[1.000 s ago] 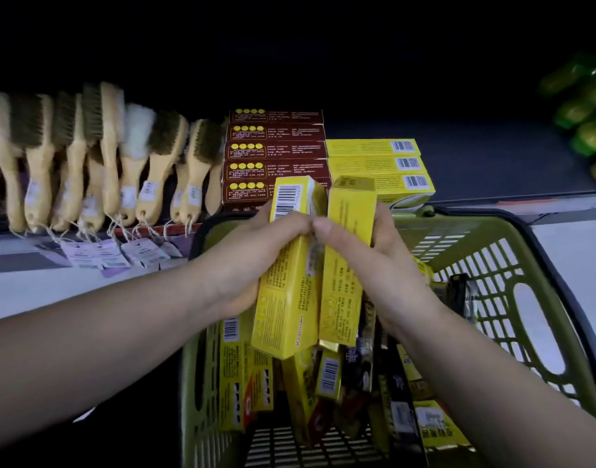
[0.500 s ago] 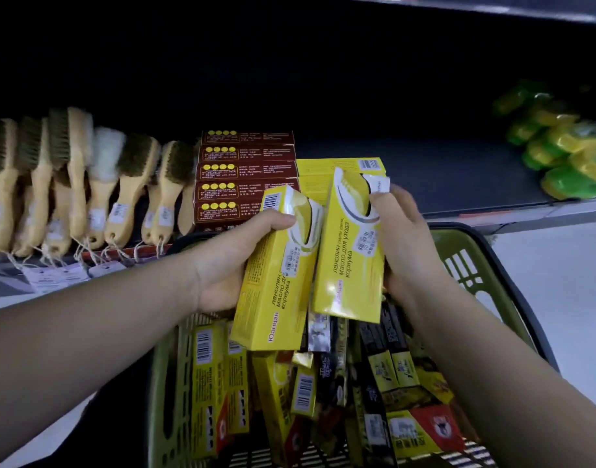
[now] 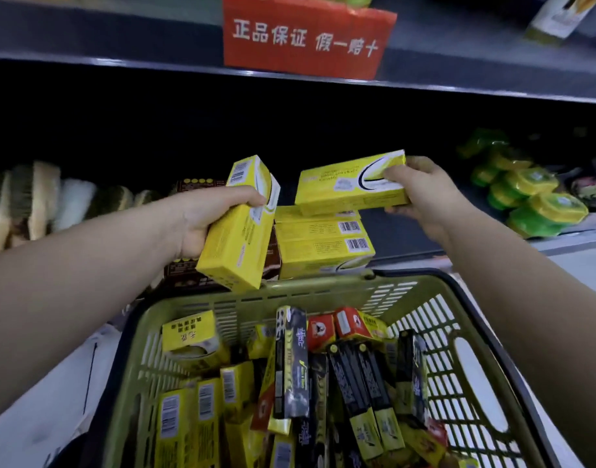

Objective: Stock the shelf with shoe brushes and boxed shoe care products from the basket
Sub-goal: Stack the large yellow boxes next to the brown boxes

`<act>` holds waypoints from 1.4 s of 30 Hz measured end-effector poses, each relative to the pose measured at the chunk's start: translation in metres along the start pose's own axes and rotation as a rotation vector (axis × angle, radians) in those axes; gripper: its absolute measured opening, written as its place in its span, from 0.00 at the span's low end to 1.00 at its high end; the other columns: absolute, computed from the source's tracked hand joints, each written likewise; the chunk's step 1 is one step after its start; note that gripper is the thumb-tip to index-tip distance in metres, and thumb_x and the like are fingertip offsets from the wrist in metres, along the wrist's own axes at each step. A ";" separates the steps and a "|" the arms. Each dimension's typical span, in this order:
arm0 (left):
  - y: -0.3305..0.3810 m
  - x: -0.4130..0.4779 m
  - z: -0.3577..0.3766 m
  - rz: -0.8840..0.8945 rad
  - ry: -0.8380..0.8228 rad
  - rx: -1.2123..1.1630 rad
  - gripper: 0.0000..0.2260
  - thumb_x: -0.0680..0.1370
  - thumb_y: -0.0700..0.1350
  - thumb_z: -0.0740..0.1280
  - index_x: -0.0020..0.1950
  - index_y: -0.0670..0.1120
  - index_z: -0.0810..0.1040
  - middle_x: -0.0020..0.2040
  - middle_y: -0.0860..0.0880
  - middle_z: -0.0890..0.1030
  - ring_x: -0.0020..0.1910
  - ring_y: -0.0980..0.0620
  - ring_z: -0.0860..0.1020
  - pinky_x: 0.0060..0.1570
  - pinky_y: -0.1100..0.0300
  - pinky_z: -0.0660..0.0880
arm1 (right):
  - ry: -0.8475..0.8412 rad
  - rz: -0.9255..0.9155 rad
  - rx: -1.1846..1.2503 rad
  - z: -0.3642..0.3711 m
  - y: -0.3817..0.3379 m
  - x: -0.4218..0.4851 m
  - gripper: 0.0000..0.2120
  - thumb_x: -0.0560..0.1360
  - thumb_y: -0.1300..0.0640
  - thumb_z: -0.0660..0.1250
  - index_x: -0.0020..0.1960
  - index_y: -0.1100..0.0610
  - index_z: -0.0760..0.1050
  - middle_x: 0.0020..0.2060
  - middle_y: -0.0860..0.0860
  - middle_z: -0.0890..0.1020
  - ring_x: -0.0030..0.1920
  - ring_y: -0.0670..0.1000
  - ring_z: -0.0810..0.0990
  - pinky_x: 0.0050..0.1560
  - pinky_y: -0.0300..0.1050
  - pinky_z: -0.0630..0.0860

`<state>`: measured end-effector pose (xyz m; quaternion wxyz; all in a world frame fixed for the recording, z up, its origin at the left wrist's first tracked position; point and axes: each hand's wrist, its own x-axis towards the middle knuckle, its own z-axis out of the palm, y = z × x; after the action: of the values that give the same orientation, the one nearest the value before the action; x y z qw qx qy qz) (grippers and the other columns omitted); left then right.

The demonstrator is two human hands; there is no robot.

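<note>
Shelf [image 3: 412, 232], three stacked boxes [image 3: 320, 245], two held boxes [image 3: 237, 228]

we find the basket [image 3: 323, 292] at lower centre, boxes [image 3: 289, 366] in it. behind it on the shelf [image 3: 401, 241]: brushes [image 3: 43, 204] at left, a stack [image 3: 320, 244] at centre, tubs [image 3: 533, 201] at right. a sign [image 3: 306, 35] sits at top centre.
</note>
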<state>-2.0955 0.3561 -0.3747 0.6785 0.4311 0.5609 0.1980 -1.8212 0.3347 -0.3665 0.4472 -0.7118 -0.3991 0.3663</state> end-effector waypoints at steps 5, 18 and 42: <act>-0.008 0.020 -0.022 -0.002 0.089 -0.054 0.22 0.73 0.51 0.67 0.63 0.42 0.75 0.61 0.39 0.78 0.60 0.39 0.77 0.60 0.40 0.73 | -0.150 -0.155 -0.175 0.011 -0.004 0.046 0.20 0.75 0.62 0.67 0.65 0.52 0.67 0.47 0.47 0.76 0.48 0.47 0.76 0.48 0.39 0.76; -0.011 0.049 -0.034 -0.028 0.024 -0.114 0.04 0.75 0.43 0.64 0.46 0.46 0.78 0.34 0.48 0.85 0.31 0.51 0.83 0.25 0.60 0.77 | -0.513 -0.061 -0.886 0.052 0.040 0.099 0.14 0.74 0.56 0.66 0.55 0.41 0.69 0.46 0.46 0.78 0.41 0.44 0.76 0.37 0.39 0.69; -0.008 0.039 -0.026 0.435 0.136 0.618 0.30 0.67 0.55 0.73 0.66 0.50 0.69 0.57 0.55 0.76 0.54 0.56 0.76 0.55 0.61 0.73 | -0.480 -0.473 -0.859 0.058 -0.014 0.046 0.29 0.70 0.37 0.64 0.66 0.51 0.70 0.61 0.49 0.75 0.59 0.47 0.72 0.56 0.38 0.68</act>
<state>-2.1101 0.3903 -0.4043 0.4198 0.7101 0.5334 0.1870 -1.8563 0.3999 -0.3803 0.0828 -0.6178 -0.7527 0.2121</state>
